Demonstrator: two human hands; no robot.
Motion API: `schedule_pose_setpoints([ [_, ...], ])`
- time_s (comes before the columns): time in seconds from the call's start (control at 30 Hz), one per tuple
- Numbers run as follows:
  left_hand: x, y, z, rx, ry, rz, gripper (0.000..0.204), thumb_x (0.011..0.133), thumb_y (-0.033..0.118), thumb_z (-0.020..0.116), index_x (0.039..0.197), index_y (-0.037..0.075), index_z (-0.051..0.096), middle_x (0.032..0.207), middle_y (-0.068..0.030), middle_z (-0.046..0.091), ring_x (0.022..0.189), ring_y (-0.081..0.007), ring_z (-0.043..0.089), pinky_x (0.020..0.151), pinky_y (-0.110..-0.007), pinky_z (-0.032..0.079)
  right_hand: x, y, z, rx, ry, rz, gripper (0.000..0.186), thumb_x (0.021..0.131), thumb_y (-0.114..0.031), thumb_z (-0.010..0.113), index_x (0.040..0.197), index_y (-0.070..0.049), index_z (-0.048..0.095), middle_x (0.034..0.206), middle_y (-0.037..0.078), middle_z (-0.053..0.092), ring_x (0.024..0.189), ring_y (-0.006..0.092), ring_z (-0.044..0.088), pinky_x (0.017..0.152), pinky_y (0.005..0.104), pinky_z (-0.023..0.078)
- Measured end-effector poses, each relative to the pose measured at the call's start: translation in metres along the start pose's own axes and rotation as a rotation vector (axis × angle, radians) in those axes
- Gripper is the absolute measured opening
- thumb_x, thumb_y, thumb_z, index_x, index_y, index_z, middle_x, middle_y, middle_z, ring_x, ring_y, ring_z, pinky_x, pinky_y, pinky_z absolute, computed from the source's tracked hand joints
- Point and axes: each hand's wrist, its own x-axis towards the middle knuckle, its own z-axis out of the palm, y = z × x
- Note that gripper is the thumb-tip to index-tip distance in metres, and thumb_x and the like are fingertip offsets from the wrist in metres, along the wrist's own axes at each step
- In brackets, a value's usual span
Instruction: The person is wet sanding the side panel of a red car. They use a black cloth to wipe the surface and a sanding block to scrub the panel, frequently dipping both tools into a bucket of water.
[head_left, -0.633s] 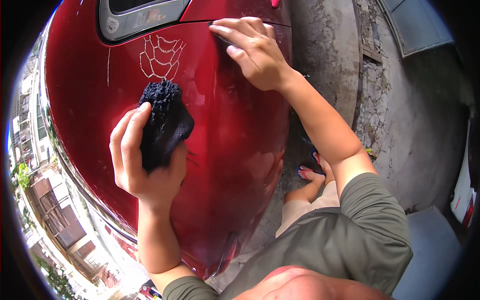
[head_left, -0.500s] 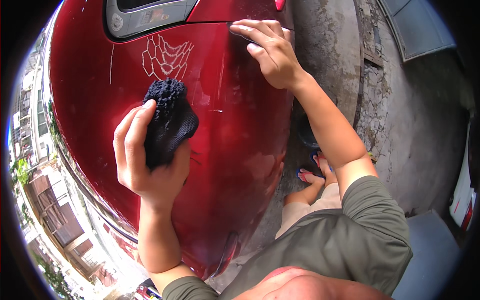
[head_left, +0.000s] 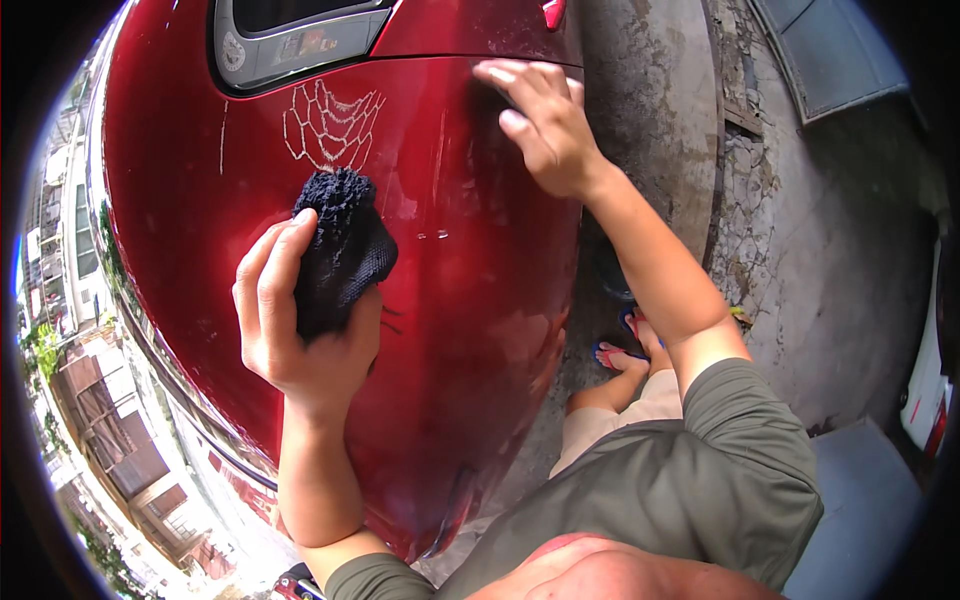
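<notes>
In my left hand (head_left: 300, 320) is a dark navy cloth pad (head_left: 345, 255), shaggy at its far end and finely meshed along its side. Fingers and thumb wrap round it, over the red car panel (head_left: 470, 340). Just beyond the pad, a pale web-like pattern of lines (head_left: 332, 122) marks the paint. My right hand (head_left: 550, 125) reaches over the panel's right side, fingers stretched out near the dark seam. I see nothing held in it; whether the fingertips touch the paint I cannot tell.
A car window (head_left: 300, 45) with stickers on its grey border lies at the far left. Cracked concrete (head_left: 660, 130) runs along the car's right side, with a grey metal-framed panel (head_left: 830, 55) beyond. My sandalled feet (head_left: 625, 350) stand beside the car.
The view has shifted slightly, so the car sits a little lower. My right hand has drawn back slightly from the seam. The left hand keeps its grip on the pad below the pattern.
</notes>
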Motion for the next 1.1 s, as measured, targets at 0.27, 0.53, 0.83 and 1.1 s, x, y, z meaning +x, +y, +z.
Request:
schedule_pose_setpoints([
  [0.27,-0.001,0.0,0.003,0.008,-0.028,0.021,0.059,0.065,-0.004,0.075,0.125,-0.001,0.07,0.115,-0.0182,0.07,0.102,-0.0319,0.071,0.086,-0.039,0.061,-0.016,-0.044,0.024,-0.052,0.018,-0.002,0.057,0.097,-0.03,0.059,0.147,-0.004,0.057,0.153,0.011,0.053,0.134,0.0296,0.049,0.11,0.0475,0.031],
  [0.53,0.001,0.001,0.007,0.001,-0.029,0.044,0.058,0.068,-0.006,0.075,0.125,0.0,0.07,0.115,-0.0182,0.07,0.101,-0.0321,0.071,0.087,-0.039,0.061,-0.002,-0.058,0.01,-0.193,-0.008,-0.014,0.053,0.098,-0.031,0.056,0.143,-0.003,0.06,0.149,0.01,0.057,0.132,0.0262,0.05,0.104,0.0452,0.033],
  [0.83,-0.001,0.002,0.004,0.001,-0.061,0.025,0.059,0.067,-0.005,0.076,0.126,0.0,0.07,0.116,-0.0186,0.07,0.103,-0.0322,0.07,0.088,-0.04,0.06,-0.001,-0.053,0.017,-0.301,0.065,-0.03,0.052,0.098,-0.033,0.058,0.142,-0.004,0.062,0.15,0.011,0.058,0.134,0.0267,0.048,0.104,0.0461,0.034],
  [1.1,0.0,-0.001,-0.002,-0.011,-0.076,-0.003,0.054,0.074,-0.003,0.075,0.128,-0.001,0.068,0.121,-0.018,0.07,0.11,-0.0329,0.07,0.099,-0.041,0.056,-0.031,-0.084,0.02,-0.128,-0.027,0.017,0.057,0.098,-0.034,0.059,0.146,-0.004,0.058,0.157,0.012,0.05,0.143,0.0317,0.044,0.115,0.0528,0.031],
])
